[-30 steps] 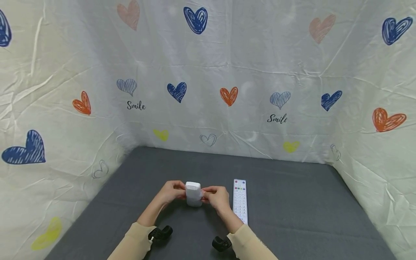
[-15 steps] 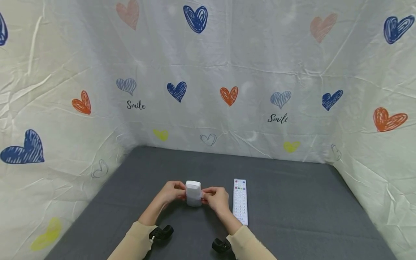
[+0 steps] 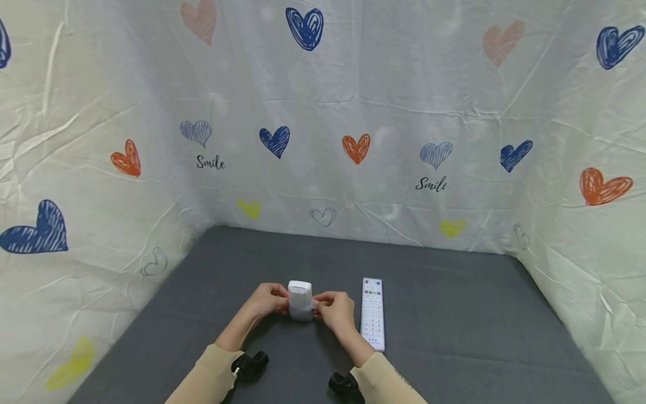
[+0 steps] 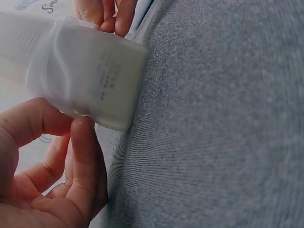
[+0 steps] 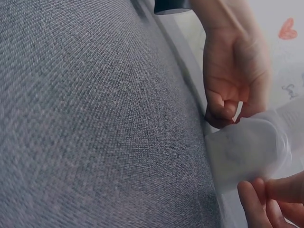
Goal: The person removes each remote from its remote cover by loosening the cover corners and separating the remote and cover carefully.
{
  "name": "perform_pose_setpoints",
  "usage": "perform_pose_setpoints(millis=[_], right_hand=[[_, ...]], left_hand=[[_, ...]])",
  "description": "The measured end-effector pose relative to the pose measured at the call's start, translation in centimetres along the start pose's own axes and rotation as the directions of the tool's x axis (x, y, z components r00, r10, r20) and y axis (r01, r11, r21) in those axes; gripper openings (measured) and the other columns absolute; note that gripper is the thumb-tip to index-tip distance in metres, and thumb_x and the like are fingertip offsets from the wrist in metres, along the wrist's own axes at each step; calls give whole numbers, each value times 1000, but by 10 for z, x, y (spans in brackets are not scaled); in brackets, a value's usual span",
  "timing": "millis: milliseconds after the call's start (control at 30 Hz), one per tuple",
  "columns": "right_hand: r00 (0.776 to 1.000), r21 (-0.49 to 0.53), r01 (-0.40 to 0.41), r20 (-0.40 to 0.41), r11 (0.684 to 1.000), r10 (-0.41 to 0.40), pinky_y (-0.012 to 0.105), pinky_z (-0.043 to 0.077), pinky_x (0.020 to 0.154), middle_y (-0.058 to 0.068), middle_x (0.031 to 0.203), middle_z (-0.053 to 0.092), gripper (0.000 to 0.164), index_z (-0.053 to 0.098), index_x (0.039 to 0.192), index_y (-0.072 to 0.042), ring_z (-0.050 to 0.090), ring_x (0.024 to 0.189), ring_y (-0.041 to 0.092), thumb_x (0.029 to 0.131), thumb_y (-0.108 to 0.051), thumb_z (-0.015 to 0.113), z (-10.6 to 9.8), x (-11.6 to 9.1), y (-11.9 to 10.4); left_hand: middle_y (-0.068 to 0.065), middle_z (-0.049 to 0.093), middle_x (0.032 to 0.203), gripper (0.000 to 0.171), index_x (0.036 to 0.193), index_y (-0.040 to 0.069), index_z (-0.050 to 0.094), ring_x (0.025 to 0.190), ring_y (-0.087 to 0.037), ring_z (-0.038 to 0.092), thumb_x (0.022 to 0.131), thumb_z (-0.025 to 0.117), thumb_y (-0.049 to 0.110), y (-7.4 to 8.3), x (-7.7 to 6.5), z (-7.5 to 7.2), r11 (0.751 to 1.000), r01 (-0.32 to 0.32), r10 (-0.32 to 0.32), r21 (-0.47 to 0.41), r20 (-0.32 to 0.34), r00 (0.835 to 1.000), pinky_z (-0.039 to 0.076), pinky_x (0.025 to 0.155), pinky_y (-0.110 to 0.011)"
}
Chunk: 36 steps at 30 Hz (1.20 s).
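Observation:
A small white upright block point(image 3: 300, 297) with rounded edges stands on the grey cloth, its kind not clear. A soft translucent cover point(image 4: 92, 76) wraps its lower part, with a wavy rim and faint print showing through. My left hand point(image 3: 267, 299) pinches the cover's left side between thumb and finger. On the opposite side, my right hand point(image 3: 337, 310) pinches the cover's edge in the same way, and in the right wrist view both hands flank the cover point(image 5: 244, 149). Right of my right hand lies a white remote control point(image 3: 372, 314), buttons up, apart from the hands.
Grey cloth point(image 3: 469, 320) covers the table. White curtains point(image 3: 323, 84) printed with hearts hang at the back and both sides. Black wrist devices point(image 3: 249, 363) sit at both cuffs.
Almost nothing differs. Both hands keep their places at the sides of the white block and have sunk very slightly; the block and the remote control stay put.

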State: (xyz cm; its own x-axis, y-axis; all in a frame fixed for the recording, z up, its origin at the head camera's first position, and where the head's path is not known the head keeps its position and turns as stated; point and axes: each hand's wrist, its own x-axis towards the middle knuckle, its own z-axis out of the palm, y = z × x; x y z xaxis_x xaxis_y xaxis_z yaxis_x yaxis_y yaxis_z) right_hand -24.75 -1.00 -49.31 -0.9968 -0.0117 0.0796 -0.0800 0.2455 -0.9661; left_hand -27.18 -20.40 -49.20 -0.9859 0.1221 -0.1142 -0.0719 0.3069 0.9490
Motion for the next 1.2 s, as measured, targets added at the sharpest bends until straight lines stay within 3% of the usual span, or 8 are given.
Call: perform_pose_setpoints(millis=[733,1100,1200], right_hand=[[999,-3,-33,3,999,33,25,55,51,13,68,70,8,73,82,4,66,52,12,78,7,67,4,0,11],[999,14,-35,25,999,35,26,55,52,14,70,70,7,73,83,4,66,54,13,79,5,67,2,2,13],[999,13,-36,29,999,35,26,55,51,13,69,70,7,73,83,4,66,54,14,79,5,67,2,2,13]], left_hand=[[-5,60,68,7,77,-4,58,59,-15,60,75,64,-9,-4,1,2,996,-15,15,83,1,1000,54,58,-33],[-7,63,71,5,80,-5,60,63,-17,63,78,65,-4,-5,-2,3,996,-23,25,82,-23,999,55,62,-35],[-7,63,72,7,82,-6,61,65,-17,63,77,66,-3,-7,-2,1,999,-23,24,45,-13,1000,56,63,-35]])
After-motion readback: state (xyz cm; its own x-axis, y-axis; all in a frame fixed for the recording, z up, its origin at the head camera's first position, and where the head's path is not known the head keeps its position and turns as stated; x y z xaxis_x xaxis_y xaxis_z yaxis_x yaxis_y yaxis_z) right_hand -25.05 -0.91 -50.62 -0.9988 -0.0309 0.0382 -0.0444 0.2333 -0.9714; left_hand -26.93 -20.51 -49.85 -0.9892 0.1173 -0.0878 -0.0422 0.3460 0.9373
